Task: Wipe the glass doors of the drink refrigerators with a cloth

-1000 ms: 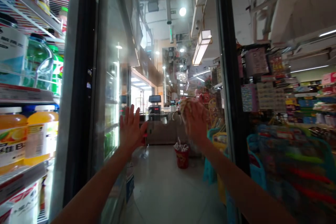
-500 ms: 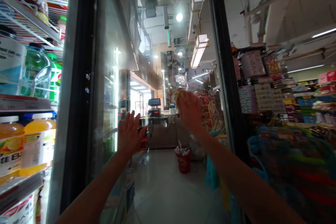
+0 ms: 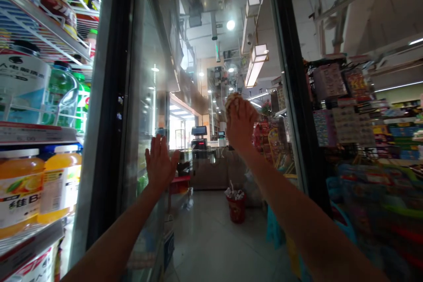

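A glass door (image 3: 205,17) in a dark frame stands right in front of me, and the shop shows through it. My right hand (image 3: 243,123) presses a crumpled, beige cloth (image 3: 234,99) against the pane, right of its middle. The fingers are bent over the cloth, and part of it is hidden under them. Lower and to the left, my left hand (image 3: 161,161) is raised at the glass with its fingers spread and holds nothing. Whether its palm touches the pane I cannot tell.
On the left, fridge shelves (image 3: 39,134) carry drinks, among them orange juice bottles (image 3: 61,180). Through the glass are a red bin (image 3: 236,209), a turquoise stool (image 3: 275,227) and a counter (image 3: 209,174). Hanging goods (image 3: 330,83) fill the right side beyond the door frame (image 3: 297,75).
My right hand has moved up a little on the glass with the cloth. My left hand has shifted slightly left. The whole view has swung a little to the left.
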Tool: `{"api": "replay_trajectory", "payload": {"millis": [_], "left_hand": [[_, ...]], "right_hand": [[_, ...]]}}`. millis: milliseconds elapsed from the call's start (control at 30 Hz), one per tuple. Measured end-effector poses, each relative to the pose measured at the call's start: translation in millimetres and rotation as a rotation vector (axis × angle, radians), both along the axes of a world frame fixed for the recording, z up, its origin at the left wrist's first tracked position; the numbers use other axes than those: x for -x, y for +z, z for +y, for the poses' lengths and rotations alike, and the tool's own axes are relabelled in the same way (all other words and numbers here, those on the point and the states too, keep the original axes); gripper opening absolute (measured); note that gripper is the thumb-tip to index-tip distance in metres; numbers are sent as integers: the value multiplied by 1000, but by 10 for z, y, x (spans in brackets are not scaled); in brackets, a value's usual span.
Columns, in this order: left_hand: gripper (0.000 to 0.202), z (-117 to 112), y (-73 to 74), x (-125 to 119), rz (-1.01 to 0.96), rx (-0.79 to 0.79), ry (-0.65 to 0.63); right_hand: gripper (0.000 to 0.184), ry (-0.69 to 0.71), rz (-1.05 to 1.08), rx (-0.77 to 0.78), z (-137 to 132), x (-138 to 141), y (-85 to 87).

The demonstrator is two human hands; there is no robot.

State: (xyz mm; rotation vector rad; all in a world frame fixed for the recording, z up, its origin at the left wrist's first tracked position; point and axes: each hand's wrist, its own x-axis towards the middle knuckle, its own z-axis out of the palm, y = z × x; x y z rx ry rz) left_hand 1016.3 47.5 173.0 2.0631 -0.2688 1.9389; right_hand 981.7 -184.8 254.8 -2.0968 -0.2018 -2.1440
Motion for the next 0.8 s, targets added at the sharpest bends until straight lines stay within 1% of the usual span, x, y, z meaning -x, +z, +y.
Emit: {"api": "replay_trajectory", "payload": {"millis": [33,100,133,167,200,267,300,333,367,433,500,533,567,600,633,667,700,733,767,800], "left_hand": [[65,12,27,1,7,6,-5],[64,27,49,2,13,13,-20],[64,26,51,5,14,24,-28],[64,15,52,14,11,35,-37],[63,-10,59,29,1,34,-52],[60,-124,111,87,-56,-16,-116],[57,-218,160,126,-100,-66,-169],[55,-338,219,169,-145,-123,-234],[53,-480,286,212,-180,-178,-311],[51,-806,411,283,-183,-248,-473],[52,-1144,492,321,-119,-239,-593],[53,-1306,511,326,-91,-211,-613],[53,-1459,519,324,-77,-177,-601],[53,-1599,521,316,-82,-150,-561],[52,-1723,521,303,-103,-143,-504],[49,-1822,525,285,-132,-167,-443],[46,-1886,536,261,-160,-223,-389],[43,-1905,555,233,-183,-302,-345],[41,-1865,582,201,-200,-390,-311],[41,-1761,616,167,-206,-466,-287]], "right_hand": [[48,16,14,108,42,-3,-43],[46,57,58,419,121,-7,-148],[45,68,75,515,131,-3,-181],[44,67,80,519,112,4,-188],[44,54,73,437,69,14,-170],[45,15,39,157,-41,31,-97],[46,9,25,69,-81,35,-70],[46,17,20,51,-101,34,-65],[47,38,26,93,-100,28,-89],[50,118,39,230,-79,7,-213],[55,237,16,315,-119,-12,-378],[57,291,-19,322,-186,-16,-447],[57,328,-66,307,-283,-14,-496],[57,336,-113,270,-403,-9,-521],[57,310,-152,216,-535,-3,-522],[56,255,-175,151,-665,3,-503],[55,181,-180,87,-782,6,-471],[53,102,-163,42,-880,8,-432],[52,30,-135,15,-954,8,-396],[50,-28,-106,7,-1005,7,-367]]}}
